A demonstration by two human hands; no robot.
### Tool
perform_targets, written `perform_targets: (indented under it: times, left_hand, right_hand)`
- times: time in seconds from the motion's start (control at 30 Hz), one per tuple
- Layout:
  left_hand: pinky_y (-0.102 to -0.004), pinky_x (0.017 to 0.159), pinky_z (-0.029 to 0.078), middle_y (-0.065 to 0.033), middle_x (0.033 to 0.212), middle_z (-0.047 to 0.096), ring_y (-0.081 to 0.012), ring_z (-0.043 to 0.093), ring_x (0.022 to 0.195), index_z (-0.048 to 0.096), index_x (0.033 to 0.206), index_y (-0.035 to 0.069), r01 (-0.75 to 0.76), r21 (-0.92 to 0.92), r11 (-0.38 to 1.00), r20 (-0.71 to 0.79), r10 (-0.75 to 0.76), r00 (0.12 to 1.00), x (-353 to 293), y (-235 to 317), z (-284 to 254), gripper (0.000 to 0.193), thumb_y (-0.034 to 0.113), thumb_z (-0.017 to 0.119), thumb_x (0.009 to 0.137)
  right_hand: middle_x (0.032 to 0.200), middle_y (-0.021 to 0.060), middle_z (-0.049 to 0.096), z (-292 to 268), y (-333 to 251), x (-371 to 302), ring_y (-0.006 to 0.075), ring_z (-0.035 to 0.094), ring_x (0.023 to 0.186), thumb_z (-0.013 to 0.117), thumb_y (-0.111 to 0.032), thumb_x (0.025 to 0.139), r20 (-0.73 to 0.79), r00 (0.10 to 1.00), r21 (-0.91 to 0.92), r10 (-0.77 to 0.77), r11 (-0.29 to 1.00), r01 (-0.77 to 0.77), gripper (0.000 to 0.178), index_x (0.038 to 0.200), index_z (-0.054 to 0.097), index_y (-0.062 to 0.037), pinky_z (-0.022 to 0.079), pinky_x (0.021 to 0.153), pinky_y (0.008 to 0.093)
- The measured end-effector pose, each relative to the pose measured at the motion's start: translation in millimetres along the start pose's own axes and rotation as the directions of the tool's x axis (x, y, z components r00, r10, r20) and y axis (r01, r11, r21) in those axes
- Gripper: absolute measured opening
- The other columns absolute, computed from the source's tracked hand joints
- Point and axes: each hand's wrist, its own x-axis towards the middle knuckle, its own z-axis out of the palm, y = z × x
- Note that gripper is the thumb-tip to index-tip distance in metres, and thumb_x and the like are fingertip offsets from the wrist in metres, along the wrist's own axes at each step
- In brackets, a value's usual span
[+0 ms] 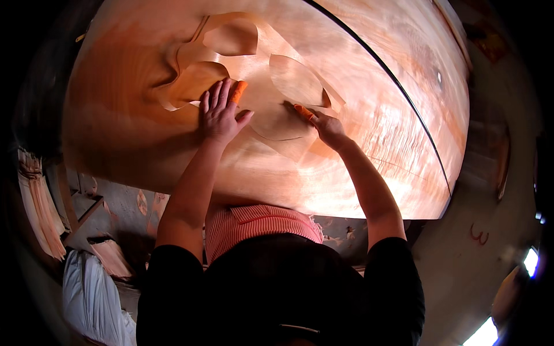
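A wood sheet [277,167] lies under the spread left hand [220,119] and curled right hand [328,128], its hold unclear.

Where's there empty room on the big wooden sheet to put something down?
The wooden sheet looks bare left of the curled scraps, and between the right forearm and the black line. It's crowded around the left hand and right hand, with scraps close by.

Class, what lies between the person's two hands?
Between the left hand and right hand, the head view shows wood-grained sheet with a curved line.
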Motion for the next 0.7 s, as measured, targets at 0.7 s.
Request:
perform_targets:
  times: [0.7]
  left_hand:
    - [-0.0460, 0.099, 0.019, -0.0088, 0.132, 0.034, -0.0244, 0.030, 0.122, 0.043, 0.123, 0.015, -0.049, 0.076, 0.996, -0.021, 0.051, 0.998, -5.3, 1.8, 6.0, 0.065, 0.044, 0.061, 0.068]
  right_hand:
    - [0.090, 0.0190, 0.055, 87.1, -81.6, -106.7, 0.0340, 0.057, 0.069, 0.049, -0.010, 0.076, 0.065, 0.722, 0.027, 0.688, 0.723, -0.691, 0.082, 0.136, -0.004, -0.0257, 0.047, 0.059, 0.0418]
